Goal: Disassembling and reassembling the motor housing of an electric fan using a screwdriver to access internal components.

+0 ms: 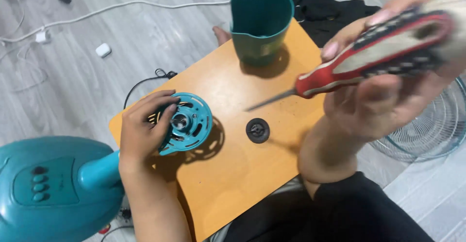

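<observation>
Fan head held on the worktop (272, 140).
Left hand (141, 130) fingers grip the teal fan head (191, 123); right hand (383, 96) fingers wrap a red-handled screwdriver (369, 60) above a black cap (257, 130).

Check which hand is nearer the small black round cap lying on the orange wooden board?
Left. The left hand grips the teal round fan motor housing just beside the small black round cap; the right hand is raised above and right, holding the red-handled screwdriver.
</observation>
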